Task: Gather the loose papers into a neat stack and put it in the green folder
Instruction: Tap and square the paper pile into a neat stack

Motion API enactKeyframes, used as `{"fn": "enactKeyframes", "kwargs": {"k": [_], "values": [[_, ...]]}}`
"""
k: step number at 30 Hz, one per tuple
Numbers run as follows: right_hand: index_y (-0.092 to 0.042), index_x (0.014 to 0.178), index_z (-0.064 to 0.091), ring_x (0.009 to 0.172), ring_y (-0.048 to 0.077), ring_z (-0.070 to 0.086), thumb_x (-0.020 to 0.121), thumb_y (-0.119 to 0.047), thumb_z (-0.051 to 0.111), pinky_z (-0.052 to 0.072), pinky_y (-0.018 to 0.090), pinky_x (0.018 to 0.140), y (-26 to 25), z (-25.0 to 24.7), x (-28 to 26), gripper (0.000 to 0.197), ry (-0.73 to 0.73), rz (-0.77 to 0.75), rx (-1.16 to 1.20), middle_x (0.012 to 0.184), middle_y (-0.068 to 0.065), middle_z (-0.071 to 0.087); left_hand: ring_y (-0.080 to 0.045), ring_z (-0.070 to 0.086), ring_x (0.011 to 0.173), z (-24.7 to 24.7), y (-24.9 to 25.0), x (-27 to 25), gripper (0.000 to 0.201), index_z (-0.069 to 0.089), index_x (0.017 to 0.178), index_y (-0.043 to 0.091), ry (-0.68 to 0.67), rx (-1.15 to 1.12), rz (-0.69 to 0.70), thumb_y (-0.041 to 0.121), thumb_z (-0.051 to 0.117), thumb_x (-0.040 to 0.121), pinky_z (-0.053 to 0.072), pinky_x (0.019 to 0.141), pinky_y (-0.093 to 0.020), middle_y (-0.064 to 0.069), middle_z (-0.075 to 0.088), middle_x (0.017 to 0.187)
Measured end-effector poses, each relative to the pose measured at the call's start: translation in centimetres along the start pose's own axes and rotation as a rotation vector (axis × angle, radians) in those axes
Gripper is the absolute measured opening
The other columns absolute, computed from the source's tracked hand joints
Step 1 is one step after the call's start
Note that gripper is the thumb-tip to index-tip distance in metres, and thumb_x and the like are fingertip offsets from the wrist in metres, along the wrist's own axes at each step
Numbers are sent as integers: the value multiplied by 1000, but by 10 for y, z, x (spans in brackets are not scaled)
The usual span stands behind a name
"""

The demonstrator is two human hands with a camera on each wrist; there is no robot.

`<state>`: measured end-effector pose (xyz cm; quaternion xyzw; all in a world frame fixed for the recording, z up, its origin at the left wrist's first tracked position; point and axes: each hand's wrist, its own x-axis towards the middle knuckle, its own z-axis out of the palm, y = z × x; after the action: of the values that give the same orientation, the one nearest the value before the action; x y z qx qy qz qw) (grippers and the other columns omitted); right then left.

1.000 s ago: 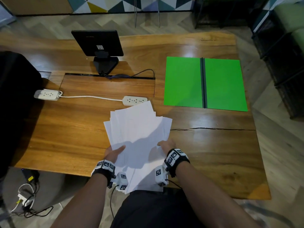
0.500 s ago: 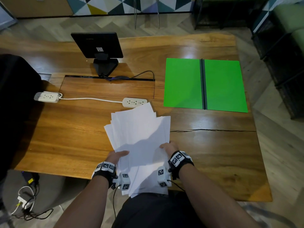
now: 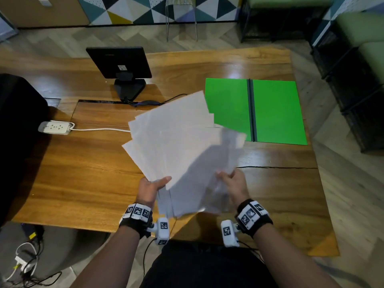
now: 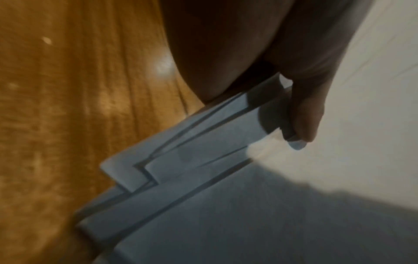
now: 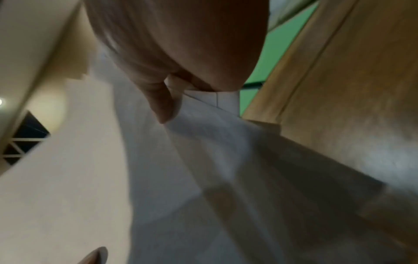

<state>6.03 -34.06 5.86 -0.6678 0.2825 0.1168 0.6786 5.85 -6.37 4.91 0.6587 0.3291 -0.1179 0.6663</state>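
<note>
Nearest the person, the left hand (image 3: 150, 189) and the right hand (image 3: 233, 183) each pinch the near end of the papers (image 3: 182, 146), thumbs on top, fingers curled beneath. To do this well, I'd say loosen both grips a little, stand the sheets on edge and tap them on the table (image 3: 83, 173) until the edges line up. The white sheets fan out unevenly, raised above the table. Beyond them the green folder (image 3: 276, 113) lies open and flat, its near left corner hidden behind them.
</note>
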Motion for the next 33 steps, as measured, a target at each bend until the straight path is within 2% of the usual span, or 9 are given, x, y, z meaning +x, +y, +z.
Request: {"fn": "enactKeyframes", "kwargs": {"k": [2,4,7,12,20,25,27,30,33], "values": [[1,106,72,79,17,76,91,3,67,64,36,77,-21,-19,-10,16,2,-97,69,87,4,79,-11,68,60,11,15,-7,20,72,76,-1,-30,-44,70,3,91,73,54,76,-33,8,72,62],[0,108,72,81,13,76,90,4,67,62,30,76,-32,-36,-15,19,-7,-176,76,90,1,79,-15,73,76,23,26,-13,30,75,95,-11,-45,-39,132,1,91,72,59,87,-34,-3,78,83],[1,118,68,95,19,73,87,1,71,60,28,80,-29,-51,-7,32,-9,-208,56,107,8,77,2,76,84,35,35,-14,45,70,113,3,-92,16,215,-14,85,74,58,76,-13,1,76,102],[6,116,67,94,26,70,81,12,72,60,36,82,-31,-64,-2,35,-42,-210,35,111,22,74,10,73,91,50,39,-12,60,66,113,25,-220,142,291,-19,82,75,57,80,-12,21,81,96],[5,123,63,98,27,70,69,10,81,60,46,85,-27,-58,11,57,-108,-170,-19,109,19,74,-5,64,106,54,43,-22,53,62,109,37,-276,199,271,0,86,79,49,104,-40,11,70,112],[-11,140,46,118,29,64,59,-5,91,58,50,93,-26,-61,14,93,-128,-135,60,128,17,66,5,73,95,47,45,-21,48,68,109,32,-315,202,258,-3,84,80,52,98,-32,25,81,95],[-9,138,49,118,31,64,60,-4,89,58,49,94,-30,-60,12,88,-153,-130,48,127,18,66,8,73,93,44,45,-19,49,68,109,31,-318,212,263,-5,85,79,53,95,-30,28,80,96],[-2,129,58,107,29,67,60,-3,83,60,31,79,-34,-53,8,73,-207,-152,5,114,15,72,-6,71,104,46,47,-23,47,69,109,34,-343,231,285,1,86,80,53,102,-35,15,79,103],[-12,121,60,96,13,71,62,-1,83,60,28,75,-39,-47,0,65,-208,-165,48,107,5,71,0,71,95,52,53,-31,51,64,105,34,-337,206,303,-7,83,81,56,89,-19,14,78,95]]}}
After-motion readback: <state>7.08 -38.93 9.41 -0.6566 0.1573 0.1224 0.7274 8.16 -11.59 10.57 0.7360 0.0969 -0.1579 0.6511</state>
